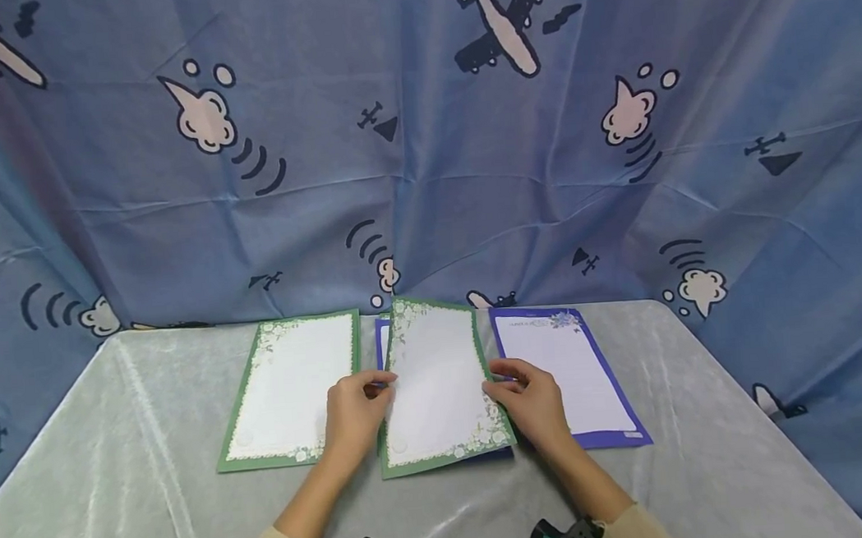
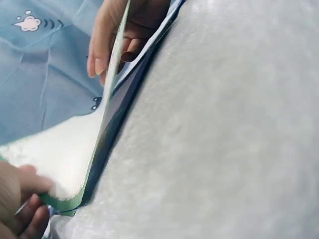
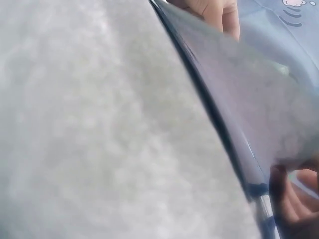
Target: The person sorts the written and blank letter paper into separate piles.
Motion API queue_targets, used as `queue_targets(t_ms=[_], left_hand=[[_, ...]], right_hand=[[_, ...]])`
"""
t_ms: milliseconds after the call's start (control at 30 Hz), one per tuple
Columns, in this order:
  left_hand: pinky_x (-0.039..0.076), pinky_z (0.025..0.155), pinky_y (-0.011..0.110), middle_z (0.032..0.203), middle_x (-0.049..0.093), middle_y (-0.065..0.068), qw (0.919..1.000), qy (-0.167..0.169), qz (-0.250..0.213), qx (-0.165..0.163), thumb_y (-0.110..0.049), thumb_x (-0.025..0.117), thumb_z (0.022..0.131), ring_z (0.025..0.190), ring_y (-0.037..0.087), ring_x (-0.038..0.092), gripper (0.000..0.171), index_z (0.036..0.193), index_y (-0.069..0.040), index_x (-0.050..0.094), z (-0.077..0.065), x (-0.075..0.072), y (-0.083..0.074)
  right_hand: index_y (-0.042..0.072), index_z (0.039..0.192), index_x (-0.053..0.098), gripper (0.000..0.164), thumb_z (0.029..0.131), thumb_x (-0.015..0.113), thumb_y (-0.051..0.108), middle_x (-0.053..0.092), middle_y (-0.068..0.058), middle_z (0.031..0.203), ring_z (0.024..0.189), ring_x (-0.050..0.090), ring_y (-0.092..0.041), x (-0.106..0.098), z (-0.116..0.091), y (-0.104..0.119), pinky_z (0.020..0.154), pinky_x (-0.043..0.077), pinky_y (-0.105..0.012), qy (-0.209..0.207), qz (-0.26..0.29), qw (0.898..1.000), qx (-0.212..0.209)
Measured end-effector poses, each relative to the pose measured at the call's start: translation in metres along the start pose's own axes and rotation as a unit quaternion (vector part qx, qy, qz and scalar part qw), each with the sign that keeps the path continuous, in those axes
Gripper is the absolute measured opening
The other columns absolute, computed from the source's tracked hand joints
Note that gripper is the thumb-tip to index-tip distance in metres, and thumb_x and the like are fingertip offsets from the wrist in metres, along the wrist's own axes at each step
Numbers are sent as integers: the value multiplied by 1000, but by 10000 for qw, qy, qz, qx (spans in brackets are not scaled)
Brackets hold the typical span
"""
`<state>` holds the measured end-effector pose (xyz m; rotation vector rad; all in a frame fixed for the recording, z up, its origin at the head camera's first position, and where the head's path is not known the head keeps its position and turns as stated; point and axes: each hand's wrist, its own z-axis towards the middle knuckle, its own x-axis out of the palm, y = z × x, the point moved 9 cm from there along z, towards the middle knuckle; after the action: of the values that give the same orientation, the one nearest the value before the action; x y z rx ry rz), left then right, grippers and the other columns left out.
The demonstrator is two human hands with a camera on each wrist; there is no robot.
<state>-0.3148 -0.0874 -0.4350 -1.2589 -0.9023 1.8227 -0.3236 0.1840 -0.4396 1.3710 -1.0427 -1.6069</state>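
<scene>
Both hands hold a green-bordered sheet of paper (image 1: 438,384) with a floral frame, tilted over a stack in the middle of the table. My left hand (image 1: 358,409) pinches its left edge, and my right hand (image 1: 531,399) pinches the right edge. In the left wrist view the sheet (image 2: 65,154) bows upward between the left hand (image 2: 20,199) and the right hand (image 2: 112,40). The right wrist view shows its underside (image 3: 249,94) raised above dark-blue-edged paper (image 3: 199,94). Most of that lower paper is hidden in the head view.
Another green-bordered sheet (image 1: 298,392) lies flat on the left. To the right lies a purple-bordered sheet (image 1: 563,368), partly behind the right hand. A pale plush cloth covers the table (image 1: 156,500). Blue printed curtain (image 1: 423,138) hangs behind the table's far edge.
</scene>
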Motion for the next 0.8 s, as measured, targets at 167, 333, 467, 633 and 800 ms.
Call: queue_targets(t_ms=[167,333,467,633,800], left_hand=[[55,67,21,97,79,9,9977,282,-478,-395,-2,76,86,79,15,70,13,96,-9,81,3,0,5],[54,69,21,103,78,10,9943,450,-698,-675,-4,75,87,83,14,69,15,100,-9,81,6,-5,4],[54,71,21,109,77,10,9926,514,-758,-803,-6,76,87,88,17,71,17,104,-9,80,9,-14,2],[55,75,25,111,76,10,9907,705,-830,-820,-8,76,89,94,20,70,20,108,-11,79,14,-26,-2],[57,81,30,112,76,8,9878,930,-834,-926,-15,76,90,97,19,69,21,110,-14,79,18,-40,-8]], right_hand=[[4,126,69,39,89,77,12,70,-18,125,96,69,-8,-4,1,-3,75,53,-14,102,168,9990,398],[7,122,72,32,90,75,12,72,-13,109,90,65,-8,-5,3,-3,71,55,-19,200,168,9982,532],[5,119,72,30,90,75,9,72,-9,101,74,65,-8,-2,3,4,66,56,-24,301,315,9983,394],[2,117,72,28,90,75,9,75,-3,92,70,66,-9,0,1,18,66,59,-28,442,483,9976,220],[1,119,71,31,91,75,12,75,7,86,73,67,-10,0,2,33,69,60,-28,520,695,9958,283]])
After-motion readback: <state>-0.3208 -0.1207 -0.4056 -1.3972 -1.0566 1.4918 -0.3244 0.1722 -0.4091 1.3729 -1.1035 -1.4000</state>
